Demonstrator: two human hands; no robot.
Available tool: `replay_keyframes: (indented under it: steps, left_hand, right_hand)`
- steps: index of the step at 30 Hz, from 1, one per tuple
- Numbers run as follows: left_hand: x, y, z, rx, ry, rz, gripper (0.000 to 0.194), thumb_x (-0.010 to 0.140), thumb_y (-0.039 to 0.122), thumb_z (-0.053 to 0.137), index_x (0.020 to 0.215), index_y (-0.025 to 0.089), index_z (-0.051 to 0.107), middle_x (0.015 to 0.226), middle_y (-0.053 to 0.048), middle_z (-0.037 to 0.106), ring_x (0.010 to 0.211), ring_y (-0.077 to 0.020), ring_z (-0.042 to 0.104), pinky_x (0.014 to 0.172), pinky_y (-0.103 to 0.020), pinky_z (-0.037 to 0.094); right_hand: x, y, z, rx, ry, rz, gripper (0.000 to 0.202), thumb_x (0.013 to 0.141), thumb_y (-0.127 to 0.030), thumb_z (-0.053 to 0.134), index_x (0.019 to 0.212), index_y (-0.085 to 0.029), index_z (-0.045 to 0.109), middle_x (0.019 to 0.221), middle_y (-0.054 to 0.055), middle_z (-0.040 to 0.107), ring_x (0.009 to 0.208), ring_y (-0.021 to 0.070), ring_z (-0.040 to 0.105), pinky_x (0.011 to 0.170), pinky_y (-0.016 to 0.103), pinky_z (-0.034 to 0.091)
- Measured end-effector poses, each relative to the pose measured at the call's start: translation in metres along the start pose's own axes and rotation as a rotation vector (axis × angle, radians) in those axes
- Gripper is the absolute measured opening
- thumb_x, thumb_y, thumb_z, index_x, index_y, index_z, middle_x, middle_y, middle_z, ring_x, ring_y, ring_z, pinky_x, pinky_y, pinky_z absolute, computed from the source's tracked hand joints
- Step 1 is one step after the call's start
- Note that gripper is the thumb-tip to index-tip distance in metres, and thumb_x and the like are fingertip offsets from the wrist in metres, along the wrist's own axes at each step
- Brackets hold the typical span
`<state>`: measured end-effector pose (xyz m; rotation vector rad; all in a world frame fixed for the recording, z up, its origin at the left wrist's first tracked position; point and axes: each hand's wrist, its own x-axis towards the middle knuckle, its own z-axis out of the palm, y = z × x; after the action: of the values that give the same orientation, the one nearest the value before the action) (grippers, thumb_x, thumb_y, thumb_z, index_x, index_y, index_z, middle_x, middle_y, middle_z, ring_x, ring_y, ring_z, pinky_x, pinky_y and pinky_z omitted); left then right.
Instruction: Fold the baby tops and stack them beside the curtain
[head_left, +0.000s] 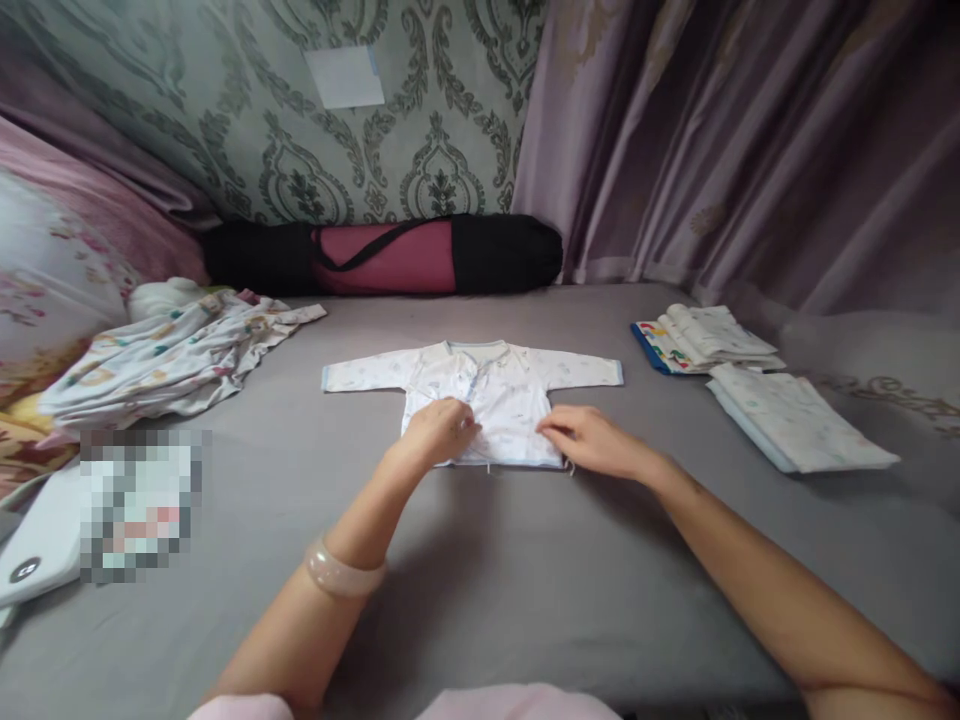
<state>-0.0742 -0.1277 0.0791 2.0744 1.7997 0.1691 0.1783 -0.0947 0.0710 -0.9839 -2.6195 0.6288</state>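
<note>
Gray sheet (637, 610) stretches open outward of the left hand (444, 430) and right hand (592, 438). The white shirt (510, 400) lies beneath and beyond them. Left fingers bunch on its front, right fingertips nearly meet at its side edge; I cannot tell if either pinches cloth.

"Where does the one camera sit?"
"On the person's head, facing forward and down, so the forearms (750, 560) enter from the lower edge."
"How near?"
"Near the white shirt (514, 400) at mid-frame, yet wide enough to take in the patterned wall (262, 130) beyond."
</note>
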Motion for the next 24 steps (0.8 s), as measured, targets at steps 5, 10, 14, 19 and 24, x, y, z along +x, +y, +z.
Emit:
replay_keyframes:
  steps: [5,10,14,19,24]
  left_hand:
    - [0.08,0.022,-0.015,-0.076,0.15,0.206,0.035,0.09,0.013,0.039,0.111,0.016,0.067,0.102,-0.009,0.071,0.095,-0.0197,0.065,0.085,-0.027,0.047]
    - [0.146,0.039,-0.011,0.006,-0.02,0.226,0.056,0.078,-0.001,0.043,0.132,0.014,0.055,0.119,-0.009,0.068,0.107,-0.0195,0.063,0.09,-0.024,0.046]
    - [0.169,0.035,-0.001,0.077,-0.097,0.186,0.054,0.08,0.004,0.046,0.134,0.011,0.052,0.122,-0.013,0.066,0.107,-0.023,0.064,0.088,-0.026,0.048]
    - [0.183,0.026,0.01,0.113,-0.151,0.199,0.051,0.079,0.011,0.053,0.13,0.015,0.056,0.129,-0.015,0.062,0.114,-0.0286,0.061,0.095,-0.033,0.046]
    - [0.186,0.024,0.011,0.151,-0.215,0.229,0.056,0.074,0.011,0.06,0.129,0.018,0.057,0.13,-0.013,0.062,0.114,-0.0276,0.06,0.098,-0.033,0.044]
  right_hand:
    - [0.072,0.024,0.031,-0.013,0.2,0.105,0.043,0.087,-0.004,0.035,0.12,-0.015,0.061,0.116,0.012,0.065,0.114,0.0209,0.057,0.099,0.036,0.042]
    - [0.109,0.033,0.06,-0.143,0.166,0.173,0.043,0.089,-0.012,0.041,0.13,-0.002,0.048,0.133,0.024,0.052,0.126,0.029,0.046,0.108,0.044,0.035]
    - [0.104,0.03,0.072,-0.226,0.185,0.194,0.054,0.096,-0.026,0.037,0.141,0.002,0.034,0.149,0.026,0.034,0.14,0.0315,0.028,0.115,0.048,0.022]
    - [0.098,0.023,0.076,-0.292,0.094,0.25,0.066,0.098,-0.046,0.031,0.145,0.001,0.029,0.154,0.026,0.026,0.143,0.0349,0.021,0.116,0.051,0.015]
    - [0.091,0.013,0.078,-0.309,0.053,0.167,0.062,0.099,-0.046,0.027,0.146,-0.006,0.033,0.154,0.021,0.031,0.144,0.032,0.022,0.116,0.056,0.01]
